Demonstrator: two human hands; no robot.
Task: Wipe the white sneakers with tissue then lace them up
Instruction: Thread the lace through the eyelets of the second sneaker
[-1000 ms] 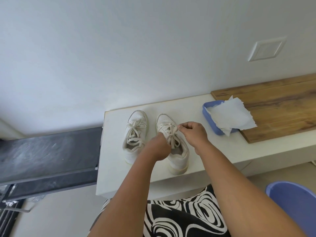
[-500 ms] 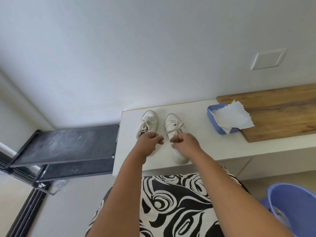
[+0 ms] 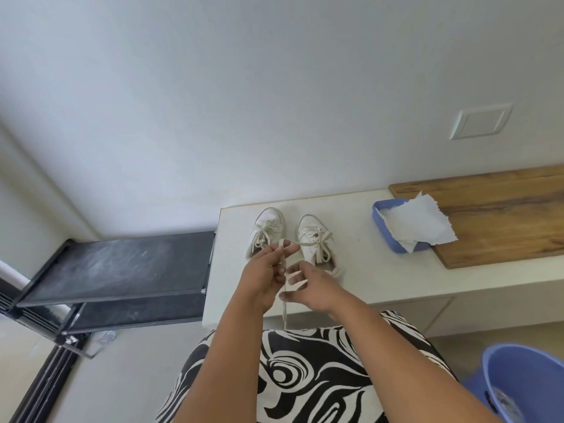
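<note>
A pale ledge (image 3: 381, 270) set against a plain white wall serves as the work surface. Nearest the camera, a black-and-white patterned garment (image 3: 305, 377) is seen below both forearms. The left hand (image 3: 265, 279) is curled, with a lace (image 3: 293, 243) pinched between thumb and fingers; the lace is drawn taut from the right sneaker (image 3: 317, 242), and its free end hangs down past the front edge of the ledge. The right hand (image 3: 311, 288) is held with fingers spread and loose, nothing gripped, just beside the left. The lacing step is judged to be in hand on the right sneaker; the left sneaker (image 3: 267, 232), close beside it, already appears tied. Next, a loop would need to be formed and the second strand taken up by the right hand.

The sneakers sit near the ledge's left end, so little room is left there. Open surface lies to the right, before a blue tray (image 3: 380, 215) holding tissue (image 3: 418, 222).
</note>
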